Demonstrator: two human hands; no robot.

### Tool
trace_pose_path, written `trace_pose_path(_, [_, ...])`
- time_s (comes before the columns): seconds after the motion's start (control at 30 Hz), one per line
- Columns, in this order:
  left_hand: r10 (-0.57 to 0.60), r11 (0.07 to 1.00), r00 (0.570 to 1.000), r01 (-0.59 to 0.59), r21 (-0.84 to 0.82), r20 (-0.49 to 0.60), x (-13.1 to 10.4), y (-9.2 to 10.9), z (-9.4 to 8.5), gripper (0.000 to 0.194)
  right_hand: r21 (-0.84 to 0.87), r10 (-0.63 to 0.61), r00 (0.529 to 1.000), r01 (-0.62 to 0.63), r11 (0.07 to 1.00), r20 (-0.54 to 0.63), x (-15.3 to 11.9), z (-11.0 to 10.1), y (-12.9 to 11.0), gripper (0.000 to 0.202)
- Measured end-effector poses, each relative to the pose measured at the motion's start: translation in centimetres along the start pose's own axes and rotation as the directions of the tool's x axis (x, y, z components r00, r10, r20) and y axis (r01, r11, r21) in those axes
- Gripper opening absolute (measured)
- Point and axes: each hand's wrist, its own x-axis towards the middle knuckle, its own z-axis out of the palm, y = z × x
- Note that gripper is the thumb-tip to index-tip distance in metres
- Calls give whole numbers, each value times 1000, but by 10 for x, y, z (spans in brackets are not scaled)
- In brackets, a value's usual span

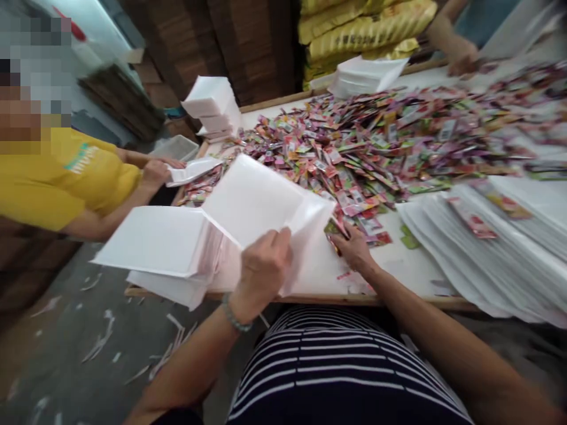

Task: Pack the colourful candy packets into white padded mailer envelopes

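Observation:
A white padded envelope [259, 198] stands tilted over the near part of the table, its right side turned toward me. My left hand [266, 265], with a beaded bracelet at the wrist, is closed on that envelope's near edge. Just right of the envelope's opening, my right hand [352, 245] is closed round a few small colourful packets [334, 233]. Beyond both hands spreads a large heap of similar packets [354, 147].
White envelopes are stacked at the near left [155, 239], far left [212, 97], far middle [367, 74] and right [491, 254]. At the left, a person in a yellow shirt [97, 177] handles an envelope. Another person's hand [463, 56] is at the far right.

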Motion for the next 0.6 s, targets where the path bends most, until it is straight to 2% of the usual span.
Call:
trace_pose_path(0.03, [18,999,992,-13,-44,122,2,13,24,26,80,49,993,-41,996,-105,2,-9,-4,26])
trace_pose_path(0.1, [-16,993,939,54,-101,344,7,31,69,23,152,65,953,-20,988,-296,-2,-25,-13,23])
trace_pose_path(0.13, [-41,989,913,96,-115,405,9,35,87,22,139,31,936,19,990,-351,-6,-30,-18,23])
trace_pose_path(0.17, [-62,984,894,130,-125,443,12,36,102,23,103,-29,936,69,992,-352,-11,-33,-22,24])
trace_pose_path(0.2, [-78,979,886,155,-133,457,14,35,111,24,56,-112,950,134,989,-290,-16,-33,-25,27])
trace_pose_path(0.23, [-90,975,886,172,-141,456,17,33,117,25,6,-213,961,217,976,-177,-20,-31,-26,32])
trace_pose_path(0.27, [-95,973,888,179,-149,449,19,31,120,26,-42,-316,948,315,948,-31,-23,-28,-26,36])
trace_pose_path(0.33, [-149,958,891,237,-160,429,21,24,119,28,-146,-462,847,508,849,264,-27,-18,-20,44])
trace_pose_path(0.37, [-192,945,892,281,-169,408,22,22,117,28,-223,-479,795,578,785,372,-29,-13,-16,46])
trace_pose_path(0.4, [-233,929,895,321,-185,381,22,20,115,27,-320,-463,763,622,715,450,-30,-10,-13,47])
trace_pose_path(0.47, [-272,904,909,354,-240,315,19,18,114,25,-507,-389,743,661,553,545,-32,-6,-13,46])
trace_pose_path(0.53, [-226,909,942,295,-293,247,16,18,114,24,-604,-338,729,684,409,596,-35,-6,-20,44])
trace_pose_path(0.6, [-141,932,970,198,-303,198,12,19,116,24,-640,-306,729,684,350,612,-37,-7,-31,42])
